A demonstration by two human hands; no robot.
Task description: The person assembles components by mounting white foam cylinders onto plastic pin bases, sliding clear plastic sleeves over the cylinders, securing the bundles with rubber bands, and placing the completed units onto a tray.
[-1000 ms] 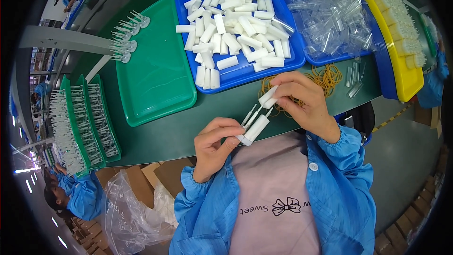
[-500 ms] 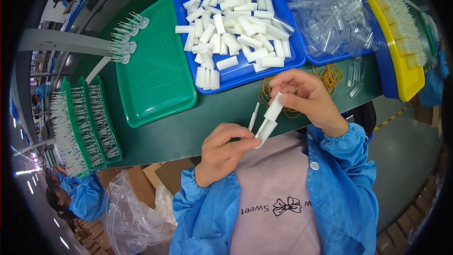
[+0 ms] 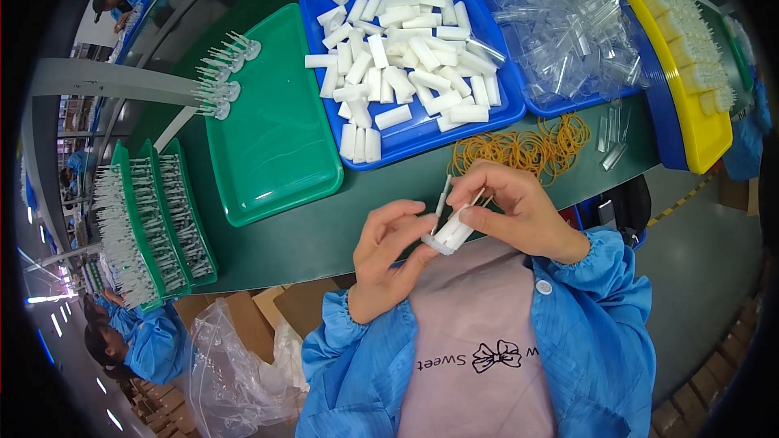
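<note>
Over the table's near edge, my left hand [image 3: 391, 247] is closed at the base of a small pronged plastic piece [image 3: 438, 244], its thumb beside the rounded base. Thin rods rise from that base. One rod stands bare near my left fingertips, and slim tips show between my right fingers. A white sleeve [image 3: 457, 229], a short smooth cylinder, sits upright on the piece just above the base. My right hand [image 3: 515, 209] pinches the sleeve's upper part between thumb and fingers. Those fingers hide part of the piece, so I cannot tell how many sleeves it carries.
Ahead lies a blue tray [image 3: 367, 164] of white sleeves, beside clear plastic tubes [image 3: 576, 32] and rubber bands [image 3: 519, 150]. On the left are a green tray [image 3: 276, 170] with several pronged pieces and narrow green bins [image 3: 154, 227]. A yellow tray [image 3: 704, 150] stands right.
My right hand has moved down and left, bringing the white sleeve down close to the base. The left fingers have spread a little and the piece is more upright.
</note>
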